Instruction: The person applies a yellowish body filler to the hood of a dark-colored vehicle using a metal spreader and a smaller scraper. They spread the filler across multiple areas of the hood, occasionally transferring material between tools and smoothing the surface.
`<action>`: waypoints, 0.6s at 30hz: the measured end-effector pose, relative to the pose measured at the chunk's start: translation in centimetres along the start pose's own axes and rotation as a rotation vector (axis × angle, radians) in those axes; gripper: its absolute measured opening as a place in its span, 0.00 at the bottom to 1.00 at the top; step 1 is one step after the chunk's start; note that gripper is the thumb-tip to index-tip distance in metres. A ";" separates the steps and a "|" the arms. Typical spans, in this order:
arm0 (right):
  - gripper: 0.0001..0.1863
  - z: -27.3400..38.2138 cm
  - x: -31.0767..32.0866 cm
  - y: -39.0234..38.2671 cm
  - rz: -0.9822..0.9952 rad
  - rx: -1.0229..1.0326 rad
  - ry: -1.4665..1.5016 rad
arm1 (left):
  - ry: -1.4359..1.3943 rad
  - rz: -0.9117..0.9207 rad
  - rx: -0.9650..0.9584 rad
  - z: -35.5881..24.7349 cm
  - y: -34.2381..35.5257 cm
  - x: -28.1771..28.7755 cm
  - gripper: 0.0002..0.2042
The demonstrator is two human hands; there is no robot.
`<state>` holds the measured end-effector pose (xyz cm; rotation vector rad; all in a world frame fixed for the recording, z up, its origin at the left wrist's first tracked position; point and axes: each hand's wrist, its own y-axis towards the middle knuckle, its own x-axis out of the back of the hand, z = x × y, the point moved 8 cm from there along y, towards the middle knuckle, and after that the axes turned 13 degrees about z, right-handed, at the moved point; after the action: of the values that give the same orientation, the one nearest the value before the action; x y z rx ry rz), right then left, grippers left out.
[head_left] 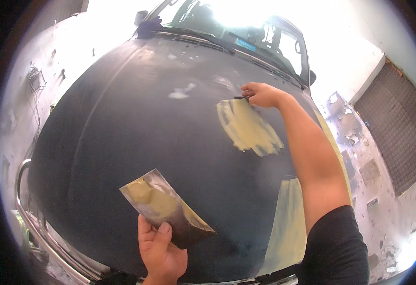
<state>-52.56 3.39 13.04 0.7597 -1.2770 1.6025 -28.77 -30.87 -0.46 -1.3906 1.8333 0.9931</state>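
Low in the view, my left hand (160, 249) grips a flat rectangular metal plate (170, 204) smeared with pale yellow putty, held over the dark grey car hood (113, 128). My right hand (260, 95) is closed on a small dark spreader (241, 98), at the upper edge of a streaky yellow putty patch (248, 126) on the hood. A long yellow putty strip (284, 223) lies lower right on the hood, partly behind my forearm. Small whitish patches (182, 92) show higher on the hood.
The windshield (189, 21) with wipers is at the top. A curved chrome bar (22, 190) runs along the front left. Pale walls flank the car, with cables and fittings (37, 80) on the left and a dark quilted panel (391, 118) in the scuffed right wall.
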 end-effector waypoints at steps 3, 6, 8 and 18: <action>0.32 -0.1 -0.2 -0.3 0.082 -0.027 0.017 | 0.013 0.009 -0.004 -0.1 0.0 -0.2 0.27; 0.33 -0.4 -0.6 -2.2 0.126 -0.058 -0.107 | 0.017 0.030 -0.002 -0.2 0.1 -0.4 0.28; 0.34 -2.1 -1.2 -4.3 0.138 -0.034 -0.041 | 0.024 0.038 0.007 -0.1 0.3 -0.5 0.28; 0.31 -4.3 -6.2 -15.8 0.060 0.053 -0.060 | -0.004 0.029 0.006 -0.2 0.2 -1.0 0.21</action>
<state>-35.35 6.38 12.59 0.8147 -1.3151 1.6785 -28.77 -30.49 0.53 -1.3613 1.8573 1.0031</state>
